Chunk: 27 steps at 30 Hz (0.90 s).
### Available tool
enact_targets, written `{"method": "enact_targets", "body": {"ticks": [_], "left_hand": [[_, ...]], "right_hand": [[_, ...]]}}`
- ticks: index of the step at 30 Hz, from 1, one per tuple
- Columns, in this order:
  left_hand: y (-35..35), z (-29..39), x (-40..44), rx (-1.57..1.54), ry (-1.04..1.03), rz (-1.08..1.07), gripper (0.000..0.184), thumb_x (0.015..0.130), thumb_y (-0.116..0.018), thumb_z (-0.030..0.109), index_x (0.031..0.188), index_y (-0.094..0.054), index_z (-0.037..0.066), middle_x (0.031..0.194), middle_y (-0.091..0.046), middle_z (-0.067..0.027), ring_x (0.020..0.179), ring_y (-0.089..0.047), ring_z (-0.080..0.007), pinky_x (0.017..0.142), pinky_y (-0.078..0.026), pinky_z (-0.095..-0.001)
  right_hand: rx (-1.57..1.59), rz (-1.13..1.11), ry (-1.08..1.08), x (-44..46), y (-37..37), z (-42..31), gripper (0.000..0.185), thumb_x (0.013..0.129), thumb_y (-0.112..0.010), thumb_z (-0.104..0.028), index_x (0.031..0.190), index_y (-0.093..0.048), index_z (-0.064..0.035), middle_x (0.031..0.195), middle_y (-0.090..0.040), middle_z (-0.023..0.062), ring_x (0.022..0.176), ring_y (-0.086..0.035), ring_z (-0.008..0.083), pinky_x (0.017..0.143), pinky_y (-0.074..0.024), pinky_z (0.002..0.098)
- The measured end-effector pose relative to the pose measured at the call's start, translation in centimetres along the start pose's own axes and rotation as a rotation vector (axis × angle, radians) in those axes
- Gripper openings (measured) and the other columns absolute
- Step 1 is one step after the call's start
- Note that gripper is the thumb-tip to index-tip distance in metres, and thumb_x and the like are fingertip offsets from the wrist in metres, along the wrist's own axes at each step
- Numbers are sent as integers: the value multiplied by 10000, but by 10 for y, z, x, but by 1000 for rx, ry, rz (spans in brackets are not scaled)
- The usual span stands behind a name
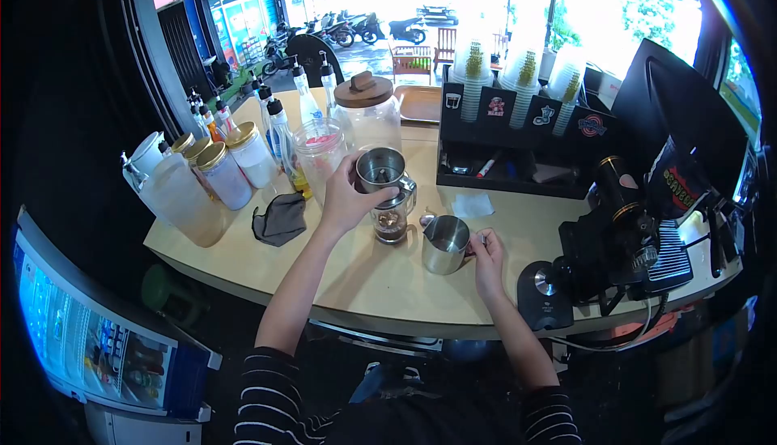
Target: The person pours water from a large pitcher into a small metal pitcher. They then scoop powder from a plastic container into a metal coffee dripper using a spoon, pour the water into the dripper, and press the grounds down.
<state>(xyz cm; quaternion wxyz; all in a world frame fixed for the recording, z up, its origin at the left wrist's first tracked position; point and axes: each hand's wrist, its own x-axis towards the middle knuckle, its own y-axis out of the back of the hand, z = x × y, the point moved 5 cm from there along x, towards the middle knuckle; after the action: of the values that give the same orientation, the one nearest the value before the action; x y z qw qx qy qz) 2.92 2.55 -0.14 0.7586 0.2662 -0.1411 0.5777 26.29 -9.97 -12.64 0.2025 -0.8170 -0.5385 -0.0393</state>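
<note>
My left hand (350, 200) is wrapped round a round stainless steel cup (381, 168) with something dark inside. The cup is over a clear glass mug (391, 225) that holds brown contents at its bottom; whether the two touch I cannot tell. To the right, my right hand (487, 260) grips the handle of a steel milk pitcher (445, 252), which is upright at the counter. A small spoon (426, 217) shows between mug and pitcher, partly hidden.
Jars and pump bottles (278, 133) crowd the counter's left and back, beside a wooden-lidded glass jar (372, 117). A grey cloth (279, 220) lies left. A black cup rack (518, 137) stands behind, a white tissue (473, 205) before it. A black espresso machine (603, 226) occupies the right.
</note>
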Motion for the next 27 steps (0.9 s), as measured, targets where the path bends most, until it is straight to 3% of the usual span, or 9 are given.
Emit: {"method": "enact_targets", "body": {"ticks": [14,18,21,24,27], "left_hand": [[-5,-10,-13,36,-125,55,871,627,-848,137,1306,-338,-55,1232,-503,-184,1151,-521,-227,1001,-424,-345],[-8,-10,-16,25,-76,5,911,631,-843,132,1340,-299,-45,1251,-484,-188,1185,-493,-242,1020,-404,-351],[-5,-6,-20,-19,-71,45,937,646,-834,168,1367,-270,-29,1295,-455,-200,1232,-455,-272,1043,-372,-369],[4,5,-27,207,-187,91,872,712,-784,231,1378,-273,-8,1358,-407,-221,1294,-384,-317,1076,-303,-402],[13,20,-33,223,-213,78,824,725,-772,219,1365,-305,-10,1357,-417,-199,1286,-396,-311,1070,-310,-396]], "right_hand": [[-41,11,11,-2,0,-2,139,936,-549,-140,833,-472,-86,737,-507,-27,692,-505,48,617,-420,202],[-37,18,38,-2,-1,-4,126,932,-551,-134,850,-471,-82,743,-508,-24,693,-507,51,608,-425,202],[-37,10,52,-2,-1,-4,99,930,-552,-123,886,-479,-73,786,-506,-17,724,-500,55,642,-420,205],[-105,34,114,-1,2,-6,108,928,-551,-120,981,-485,-54,901,-486,2,814,-475,69,725,-394,213],[-205,99,200,-4,1,-22,142,926,-555,-137,1009,-479,-50,934,-482,6,821,-476,78,721,-389,206]]}}
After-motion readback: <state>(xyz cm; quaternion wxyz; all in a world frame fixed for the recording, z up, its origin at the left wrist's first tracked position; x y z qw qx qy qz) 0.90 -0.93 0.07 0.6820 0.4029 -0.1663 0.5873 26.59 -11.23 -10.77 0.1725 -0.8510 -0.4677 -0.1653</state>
